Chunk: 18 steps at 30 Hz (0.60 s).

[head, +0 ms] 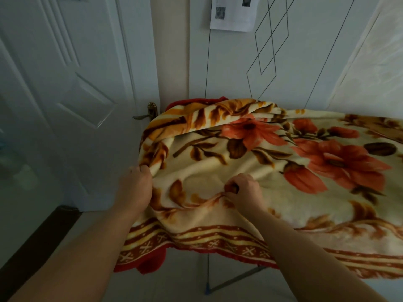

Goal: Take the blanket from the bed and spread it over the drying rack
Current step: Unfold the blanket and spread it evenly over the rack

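A cream blanket (pixel 272 171) with orange-red flowers, brown leaves and a red-trimmed patterned border lies draped across the drying rack, filling the middle and right of the head view. Of the rack only a grey leg with a blue foot (pixel 231 280) shows below the hanging border. My left hand (pixel 137 186) grips the blanket's bunched left edge. My right hand (pixel 244 190) pinches a fold of the fabric near the middle front. A fold of the blanket is heaped up along the far left edge.
A white panelled door (pixel 76 94) with a brass lever handle (pixel 150 112) stands close on the left. Behind the rack is a white wall (pixel 239 68) with thin black line patterns and a pinned paper sheet (pixel 233 12). Pale floor (pixel 178 286) lies below.
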Each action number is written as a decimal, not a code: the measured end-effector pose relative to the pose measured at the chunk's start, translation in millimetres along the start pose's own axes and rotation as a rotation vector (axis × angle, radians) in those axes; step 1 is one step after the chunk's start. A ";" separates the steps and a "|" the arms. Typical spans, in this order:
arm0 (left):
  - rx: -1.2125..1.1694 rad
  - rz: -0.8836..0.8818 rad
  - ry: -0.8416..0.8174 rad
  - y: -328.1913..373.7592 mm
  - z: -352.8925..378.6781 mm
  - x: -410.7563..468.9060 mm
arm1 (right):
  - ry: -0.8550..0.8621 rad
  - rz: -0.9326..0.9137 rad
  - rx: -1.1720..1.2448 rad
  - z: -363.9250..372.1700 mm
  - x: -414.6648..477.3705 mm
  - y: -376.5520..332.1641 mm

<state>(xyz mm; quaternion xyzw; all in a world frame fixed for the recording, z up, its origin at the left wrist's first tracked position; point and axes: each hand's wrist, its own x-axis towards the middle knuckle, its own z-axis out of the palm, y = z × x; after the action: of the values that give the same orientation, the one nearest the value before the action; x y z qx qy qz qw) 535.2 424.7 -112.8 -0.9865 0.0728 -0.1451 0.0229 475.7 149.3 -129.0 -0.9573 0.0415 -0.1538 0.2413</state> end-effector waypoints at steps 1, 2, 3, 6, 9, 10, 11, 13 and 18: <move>-0.019 -0.002 0.001 -0.3 2.6 -6.5 | -0.005 -0.004 -0.005 -3.3 -4.6 0.5; -0.038 -0.008 0.005 -1.2 5.1 -8.9 | -0.018 -0.003 -0.012 -8.0 -7.2 1.6; -0.064 -0.016 0.006 0.1 6.4 -11.8 | -0.037 0.003 -0.016 -12.5 -11.8 4.4; -0.106 -0.041 0.005 4.9 9.6 -9.6 | -0.091 0.050 -0.006 -25.8 -23.0 17.6; -0.098 -0.066 -0.028 11.9 7.0 -3.4 | -0.153 0.057 -0.060 -32.2 -29.3 23.7; -0.092 -0.072 -0.037 13.2 7.1 -1.4 | -0.176 0.055 -0.095 -32.4 -30.0 22.8; -0.094 -0.075 -0.047 14.8 3.1 -0.4 | -0.201 0.054 -0.133 -33.3 -28.6 20.9; -0.098 -0.080 -0.099 14.8 -1.5 5.9 | -0.262 0.064 -0.177 -33.4 -19.7 17.7; -0.203 -0.097 -0.152 -2.3 -15.1 33.7 | -0.249 0.174 0.005 -49.3 20.6 10.5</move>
<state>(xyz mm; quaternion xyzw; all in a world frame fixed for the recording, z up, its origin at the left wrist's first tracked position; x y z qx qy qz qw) 563.1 421.6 -88.7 -0.9942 0.0376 -0.0630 -0.0785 479.7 114.7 -87.1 -0.9612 0.0936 -0.0124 0.2592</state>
